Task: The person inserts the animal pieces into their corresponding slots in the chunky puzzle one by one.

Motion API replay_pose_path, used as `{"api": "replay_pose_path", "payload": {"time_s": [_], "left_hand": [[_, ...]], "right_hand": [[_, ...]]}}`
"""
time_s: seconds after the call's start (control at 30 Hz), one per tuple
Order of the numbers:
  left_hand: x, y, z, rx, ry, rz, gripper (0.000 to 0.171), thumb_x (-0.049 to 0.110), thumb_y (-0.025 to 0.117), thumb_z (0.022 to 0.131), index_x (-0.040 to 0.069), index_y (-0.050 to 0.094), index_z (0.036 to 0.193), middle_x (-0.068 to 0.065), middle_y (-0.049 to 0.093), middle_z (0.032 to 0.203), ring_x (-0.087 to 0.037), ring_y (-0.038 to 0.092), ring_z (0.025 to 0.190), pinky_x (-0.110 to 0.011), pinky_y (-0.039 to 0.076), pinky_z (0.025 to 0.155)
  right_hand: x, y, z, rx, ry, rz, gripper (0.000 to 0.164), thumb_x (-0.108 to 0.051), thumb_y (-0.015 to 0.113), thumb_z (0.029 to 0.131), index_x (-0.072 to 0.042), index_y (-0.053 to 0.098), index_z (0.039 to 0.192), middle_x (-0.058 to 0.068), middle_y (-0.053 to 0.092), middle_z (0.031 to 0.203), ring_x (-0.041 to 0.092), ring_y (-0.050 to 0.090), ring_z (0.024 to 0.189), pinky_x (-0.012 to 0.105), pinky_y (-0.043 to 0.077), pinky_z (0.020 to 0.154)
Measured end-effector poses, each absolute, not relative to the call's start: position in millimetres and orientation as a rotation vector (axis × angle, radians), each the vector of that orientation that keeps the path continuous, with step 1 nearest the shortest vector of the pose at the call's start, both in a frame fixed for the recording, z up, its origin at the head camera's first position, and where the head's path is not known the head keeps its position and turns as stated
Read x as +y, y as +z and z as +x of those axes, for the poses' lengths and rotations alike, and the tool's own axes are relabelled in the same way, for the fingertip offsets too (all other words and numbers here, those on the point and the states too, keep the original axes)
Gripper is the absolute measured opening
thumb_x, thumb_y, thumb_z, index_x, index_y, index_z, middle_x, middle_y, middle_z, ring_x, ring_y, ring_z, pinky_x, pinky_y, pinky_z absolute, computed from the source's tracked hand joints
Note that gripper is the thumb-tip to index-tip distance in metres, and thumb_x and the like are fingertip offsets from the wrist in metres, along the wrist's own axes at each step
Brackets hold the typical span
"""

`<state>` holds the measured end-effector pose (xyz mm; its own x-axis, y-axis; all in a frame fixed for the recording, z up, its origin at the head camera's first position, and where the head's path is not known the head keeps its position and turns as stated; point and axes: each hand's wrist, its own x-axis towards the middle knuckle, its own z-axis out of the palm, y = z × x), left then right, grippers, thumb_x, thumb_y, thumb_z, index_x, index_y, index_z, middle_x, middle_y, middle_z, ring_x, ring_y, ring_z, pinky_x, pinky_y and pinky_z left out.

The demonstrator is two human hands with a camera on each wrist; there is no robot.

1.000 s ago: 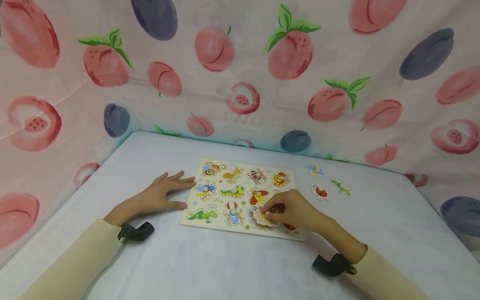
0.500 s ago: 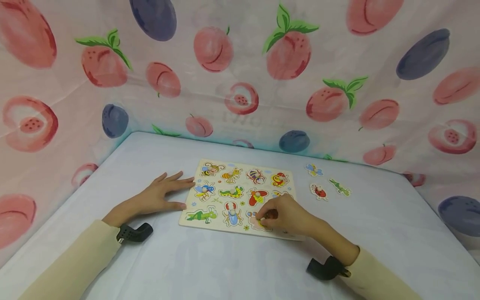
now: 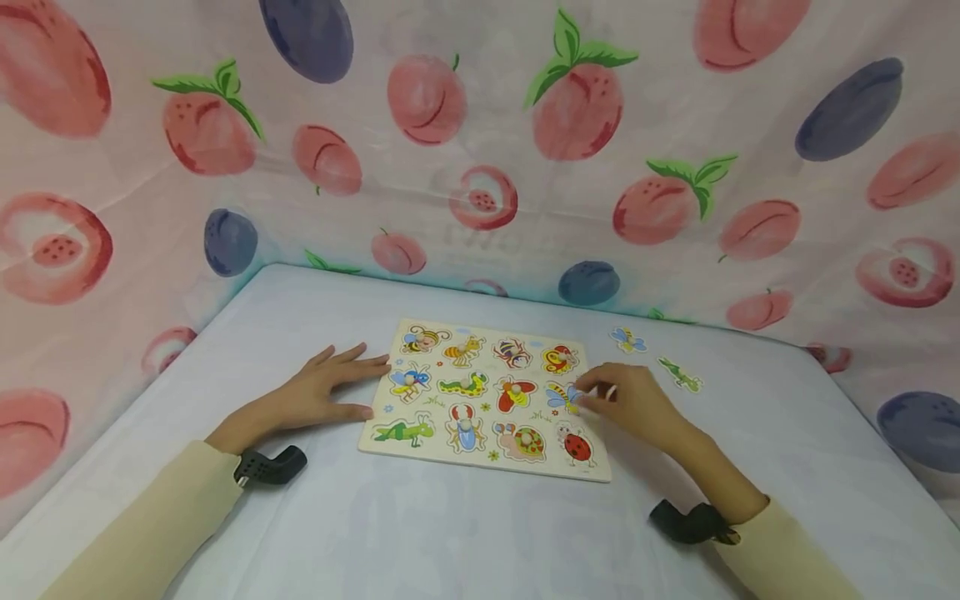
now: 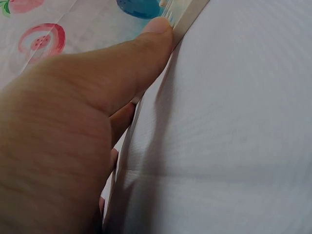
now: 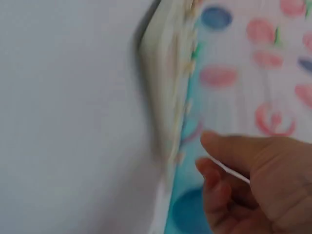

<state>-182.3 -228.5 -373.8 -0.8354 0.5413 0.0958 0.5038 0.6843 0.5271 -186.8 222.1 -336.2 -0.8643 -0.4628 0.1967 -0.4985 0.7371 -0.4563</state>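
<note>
A wooden peg puzzle board (image 3: 442, 402) with insect pictures lies on the white cloth. My left hand (image 3: 326, 387) rests flat, fingers spread, with fingertips and thumb at the board's left edge; in the left wrist view the thumb (image 4: 131, 58) touches the board's side. A snail piece (image 3: 525, 442) with a knob sits in the bottom row. My right hand (image 3: 633, 404) hovers by the board's right edge, fingertips beside the dragonfly picture (image 3: 562, 397). Its thumb and fingers are loosely bent and apart in the right wrist view, with nothing seen held. It hides the loose ladybug piece's spot.
Loose on the cloth to the right lie a dragonfly piece (image 3: 627, 339) and a green grasshopper piece (image 3: 681, 375). A fruit-print curtain (image 3: 360, 225) stands behind the table (image 3: 315, 517). Black cameras (image 3: 273, 464) are worn on both wrists.
My right hand lowered the snail piece into the board, let it go and moved up and right. The ladybug picture on the board is uncovered. My left hand stayed put.
</note>
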Motion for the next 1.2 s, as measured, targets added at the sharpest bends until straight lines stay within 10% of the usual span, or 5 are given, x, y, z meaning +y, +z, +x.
{"api": "replay_pose_path", "payload": {"time_s": [0.43,1.2], "left_hand": [[-230.9,-373.3,-183.1,2.826,0.84,0.873,0.069,0.047,0.07,0.083,0.02,0.048,0.143,0.004,0.037,0.15,-0.033,0.013,0.144,-0.057,-0.001,0.112],[-228.2,-375.5,-184.6,2.813,0.847,0.858,0.068,0.048,0.07,0.083,0.022,0.048,0.142,0.005,0.037,0.15,-0.033,0.011,0.144,-0.056,-0.002,0.112]], "right_hand": [[295.1,-346.0,-218.0,-2.929,0.755,0.304,0.016,-0.011,0.074,0.083,-0.004,0.072,0.098,0.007,0.066,0.085,0.022,0.054,0.076,0.03,0.046,0.061],[244.7,-340.0,-171.9,-2.914,1.207,0.852,0.008,-0.02,0.076,0.084,-0.017,0.075,0.091,-0.004,0.07,0.085,0.013,0.063,0.069,0.026,0.054,0.057]]}}
